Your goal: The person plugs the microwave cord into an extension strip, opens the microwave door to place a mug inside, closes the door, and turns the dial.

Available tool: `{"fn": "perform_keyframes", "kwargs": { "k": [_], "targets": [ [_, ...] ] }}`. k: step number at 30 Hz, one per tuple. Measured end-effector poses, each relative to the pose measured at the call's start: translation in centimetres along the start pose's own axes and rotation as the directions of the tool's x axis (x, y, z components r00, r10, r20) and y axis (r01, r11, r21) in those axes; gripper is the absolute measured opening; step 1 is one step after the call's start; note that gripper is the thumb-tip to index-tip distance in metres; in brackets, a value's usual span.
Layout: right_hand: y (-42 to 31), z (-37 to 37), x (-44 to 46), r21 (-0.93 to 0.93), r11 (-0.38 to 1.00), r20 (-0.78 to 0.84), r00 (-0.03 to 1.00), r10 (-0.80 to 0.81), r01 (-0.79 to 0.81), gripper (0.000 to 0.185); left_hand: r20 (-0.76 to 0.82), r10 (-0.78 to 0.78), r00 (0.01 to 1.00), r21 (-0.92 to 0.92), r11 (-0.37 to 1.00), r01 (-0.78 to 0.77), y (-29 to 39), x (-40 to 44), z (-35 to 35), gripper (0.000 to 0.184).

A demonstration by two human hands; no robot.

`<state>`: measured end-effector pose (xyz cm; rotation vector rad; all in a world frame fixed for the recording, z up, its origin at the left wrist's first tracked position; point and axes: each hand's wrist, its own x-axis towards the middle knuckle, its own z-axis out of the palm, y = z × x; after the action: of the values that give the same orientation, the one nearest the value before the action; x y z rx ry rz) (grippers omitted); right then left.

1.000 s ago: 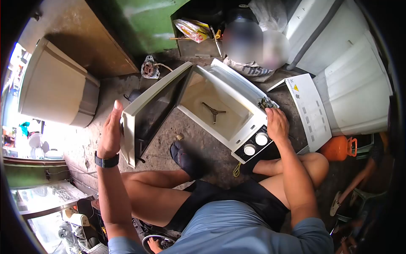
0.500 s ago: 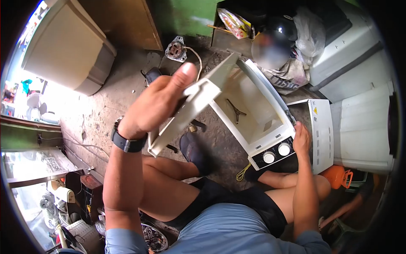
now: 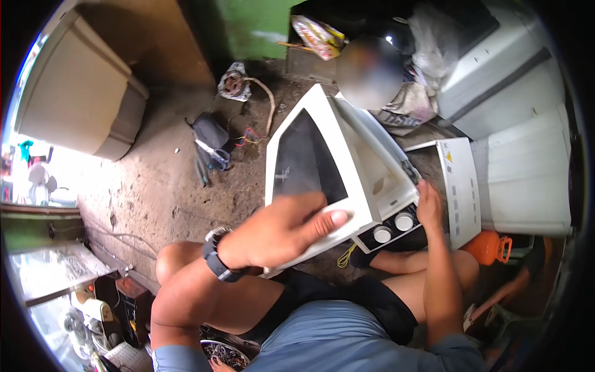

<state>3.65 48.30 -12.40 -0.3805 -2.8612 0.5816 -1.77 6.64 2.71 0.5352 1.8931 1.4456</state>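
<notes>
A white microwave oven stands on the floor before my legs, its cavity partly showing behind the door. Its two white knobs sit on a black control panel. The white-framed microwave door with a dark window is partly swung across the opening. My left hand, a watch on its wrist, grips the door at its near side, thumb along the frame. My right hand is closed on the oven's right front corner beside the knobs; its fingertips are partly hidden.
The removed metal cover stands to the right, near an orange container. Scissors and a dark pouch lie on the floor, with a motor behind. A bowl of small parts is at lower left. Another person's arm shows at right.
My left hand has swung the microwave door toward the oven, rightward and nearer me, covering much of the cavity. My right hand stays on the oven's corner. The view has shifted slightly.
</notes>
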Motion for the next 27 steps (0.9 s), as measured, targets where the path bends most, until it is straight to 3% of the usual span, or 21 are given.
{"fn": "perform_keyframes", "kwargs": {
  "k": [1, 3, 8, 10, 13, 14, 15, 19, 21, 23, 25, 27],
  "targets": [
    [-1.1, -0.6, 0.0, 0.015, 1.0, 0.026, 1.0, 0.013, -0.014, 0.041, 0.081, -0.03, 0.996, 0.05, 0.998, 0.026, 0.2, 0.6, 1.3, 0.056],
    [-1.6, -0.8, -0.3, 0.077, 0.996, 0.045, 0.998, 0.046, -0.049, 0.042, 0.097, -0.01, 0.995, 0.162, 0.987, -0.006, -0.7, 2.5, 5.1, 0.051],
    [-1.8, -0.8, -1.4, 0.13, 0.99, -0.014, 0.998, 0.057, -0.055, 0.043, -0.081, 0.155, 0.985, 0.199, 0.97, -0.136, -6.3, 8.5, 15.1, 0.049],
    [-1.8, -0.9, -1.6, 0.19, 0.981, -0.096, 0.994, 0.057, -0.038, 0.046, -0.242, 0.193, 0.951, 0.248, 0.96, -0.132, -7.0, 10.8, 17.5, 0.045],
    [-0.9, -0.6, -1.5, 0.211, 0.977, -0.173, 0.984, 0.048, -0.011, 0.049, -0.261, 0.202, 0.944, 0.269, 0.954, -0.13, -8.1, 13.4, 19.4, 0.042],
    [-0.8, -0.7, -1.8, 0.229, 0.971, -0.11, 0.989, 0.094, -0.066, 0.045, -0.287, 0.204, 0.936, 0.305, 0.946, -0.113, -8.4, 14.0, 19.9, 0.038],
    [-1.0, -0.7, -1.9, 0.284, 0.959, -0.173, 0.984, 0.03, 0.021, 0.045, -0.283, 0.21, 0.936, 0.315, 0.942, -0.116, -9.1, 14.7, 20.4, 0.038],
    [-1.3, -1.0, -2.3, 0.268, 0.962, -0.296, 0.955, 0.034, 0.049, 0.041, -0.435, 0.281, 0.856, 0.373, 0.921, -0.113, -9.8, 16.2, 22.6, 0.034],
    [-0.8, -1.1, -2.6, 0.257, 0.965, -0.324, 0.945, 0.039, 0.049, 0.039, -0.431, 0.236, 0.871, 0.305, 0.946, -0.106, -9.4, 16.1, 22.5, 0.036],
    [0.0, 0.0, -3.3, 0.57, 0.798, -0.234, 0.892, 0.386, -0.196, 0.037, -0.428, 0.23, 0.874, 0.333, 0.939, -0.084, -9.6, 15.8, 22.1, 0.037],
    [-0.5, 1.6, -5.8, 0.853, 0.438, -0.044, 0.798, 0.601, -0.282, 0.038, -0.411, 0.259, 0.874, 0.342, 0.933, -0.115, -10.0, 15.6, 21.6, 0.04],
    [-1.9, 2.1, -8.2, 0.812, 0.406, 0.047, 0.741, 0.67, -0.419, 0.037, -0.377, 0.273, 0.885, 0.374, 0.919, -0.124, -9.7, 15.2, 21.1, 0.041]
  ]
}}
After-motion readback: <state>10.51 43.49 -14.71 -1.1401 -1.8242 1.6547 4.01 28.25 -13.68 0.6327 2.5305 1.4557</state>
